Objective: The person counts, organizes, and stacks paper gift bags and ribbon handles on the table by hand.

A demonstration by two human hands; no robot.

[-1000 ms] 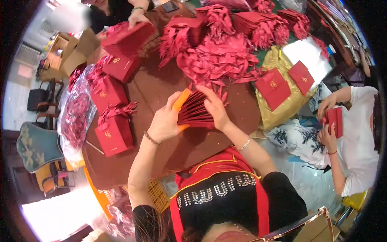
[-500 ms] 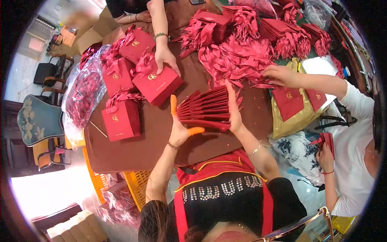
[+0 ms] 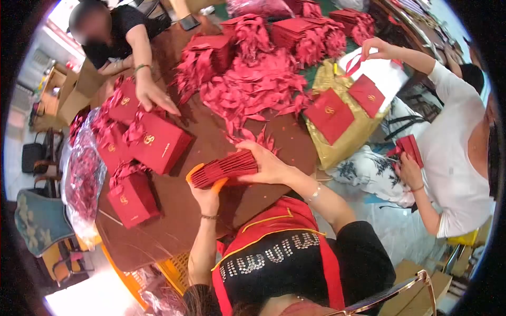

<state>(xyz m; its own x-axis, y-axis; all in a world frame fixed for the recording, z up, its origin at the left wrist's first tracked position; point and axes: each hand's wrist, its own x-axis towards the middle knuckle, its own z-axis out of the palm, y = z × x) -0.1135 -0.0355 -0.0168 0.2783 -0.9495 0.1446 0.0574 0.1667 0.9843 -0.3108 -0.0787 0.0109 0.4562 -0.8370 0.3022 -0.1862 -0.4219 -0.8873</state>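
Observation:
Between my two hands is a stack of folded red paper gift bags point(image 3: 225, 168), its layered edges facing up. My left hand point(image 3: 204, 194), with orange covers on the thumb and a finger, is closed round the stack's left end. On the other end, my right hand point(image 3: 268, 164) grips the bags from the right side. The stack is held above the brown tabletop point(image 3: 179, 216). Just beyond my right hand lies a heap of red ribbons point(image 3: 255, 87).
Finished-looking red bags point(image 3: 161, 142) stand at left, near a co-worker's hand point(image 3: 154, 95). Flat bag bundles point(image 3: 295, 34) lie at the back. At right, another person's hand point(image 3: 377, 48) lifts a ribbon above a gold sheet point(image 3: 327, 150) bearing red bags point(image 3: 329, 113). Yellow crates point(image 3: 174, 271) stand below the table.
My hands have pressed the fanned-out bags into a tighter stack. The view has shifted, so the table sits further left. The co-worker's hand at left has come off the bags; the person at right raises a ribbon.

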